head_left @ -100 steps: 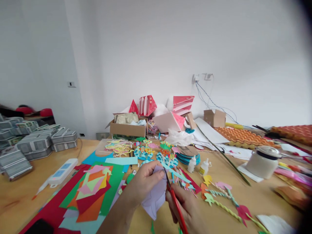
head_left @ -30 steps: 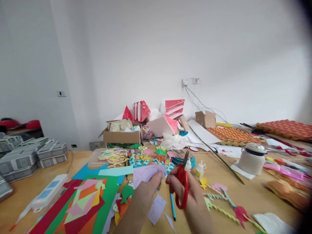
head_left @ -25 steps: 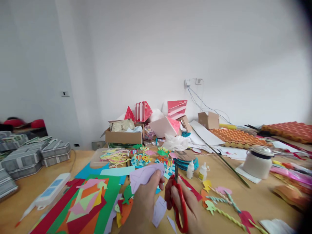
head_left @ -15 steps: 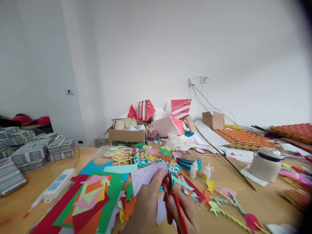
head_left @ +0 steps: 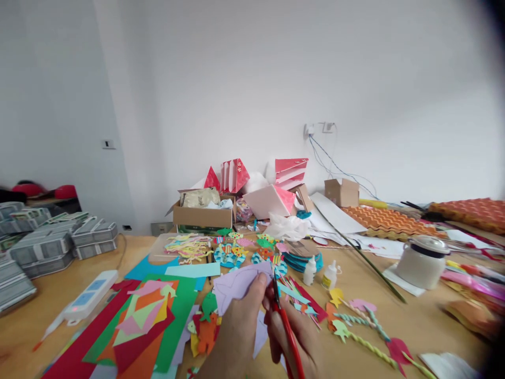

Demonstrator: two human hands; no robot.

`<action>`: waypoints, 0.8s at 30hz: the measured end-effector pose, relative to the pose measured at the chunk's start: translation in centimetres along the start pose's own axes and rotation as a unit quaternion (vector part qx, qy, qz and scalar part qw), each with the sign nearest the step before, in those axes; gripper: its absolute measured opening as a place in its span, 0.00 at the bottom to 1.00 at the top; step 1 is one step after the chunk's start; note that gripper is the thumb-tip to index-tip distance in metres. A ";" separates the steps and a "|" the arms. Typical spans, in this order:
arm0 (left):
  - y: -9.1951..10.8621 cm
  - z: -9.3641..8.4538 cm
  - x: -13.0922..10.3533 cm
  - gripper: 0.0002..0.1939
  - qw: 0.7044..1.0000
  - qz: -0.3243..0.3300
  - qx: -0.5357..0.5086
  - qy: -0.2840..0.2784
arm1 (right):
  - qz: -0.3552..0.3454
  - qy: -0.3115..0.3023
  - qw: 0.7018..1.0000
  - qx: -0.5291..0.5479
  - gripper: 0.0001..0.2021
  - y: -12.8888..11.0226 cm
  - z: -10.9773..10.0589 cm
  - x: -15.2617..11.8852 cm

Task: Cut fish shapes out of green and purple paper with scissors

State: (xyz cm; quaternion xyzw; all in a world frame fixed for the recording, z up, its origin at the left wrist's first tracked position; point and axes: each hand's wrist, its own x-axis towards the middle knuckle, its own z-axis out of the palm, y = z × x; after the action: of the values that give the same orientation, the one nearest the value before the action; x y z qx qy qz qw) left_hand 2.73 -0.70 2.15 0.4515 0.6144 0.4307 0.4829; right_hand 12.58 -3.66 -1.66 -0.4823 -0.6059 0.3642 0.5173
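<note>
My left hand [head_left: 246, 316] is closed on a sheet of lilac paper [head_left: 233, 284], thumb on top, and a pencilled outline shows on the paper. In my right hand [head_left: 294, 331] is a pair of scissors [head_left: 290, 337] with red handles and dark blades. The blades point away from me and meet the paper's right edge; how far apart they are is hard to tell. Under my hands lies another lilac paper piece [head_left: 260, 334]. Left of my left wrist, orange paper cut-outs [head_left: 205, 337] and a green fish-like cut-out [head_left: 208, 305] lie in a small pile.
Coloured paper sheets [head_left: 181, 300] spread at the left, beside a white power strip [head_left: 92, 297]. Glue bottles [head_left: 310, 271] stand beyond my right hand. Further right are twisted paper strands [head_left: 371, 347] and a lidded white pot [head_left: 422, 266]. A cardboard box [head_left: 203, 217] sits at the back.
The view has shifted slightly, so the table's contents sit a little further left. Both hands keep their hold, and the lilac paper has tilted a little.
</note>
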 end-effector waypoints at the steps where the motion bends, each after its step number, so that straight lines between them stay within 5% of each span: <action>1: 0.0 0.0 0.0 0.20 1.000 0.000 -0.002 -0.007 | -0.006 -0.003 1.000 0.003 0.19 0.1 0.0 0.0; 9: 0.2 0.4 -0.4 0.18 0.999 0.032 0.010 0.029 | -0.007 0.005 1.000 -0.009 0.21 0.3 -0.2 0.1; 19: 0.5 0.2 -0.7 0.21 0.998 -0.042 0.045 0.016 | 0.015 0.016 1.000 -0.010 0.22 0.2 -0.1 0.1; 24: 1.0 0.9 -1.5 0.16 0.997 0.036 0.003 0.061 | 0.017 0.011 1.000 -0.009 0.22 0.3 -0.2 0.0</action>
State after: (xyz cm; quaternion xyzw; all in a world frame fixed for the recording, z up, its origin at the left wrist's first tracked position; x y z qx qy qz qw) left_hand 3.91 -1.83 3.32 0.4475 0.6271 0.4732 0.4273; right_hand 12.83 -3.55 -1.87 -0.5012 -0.5950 0.3619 0.5136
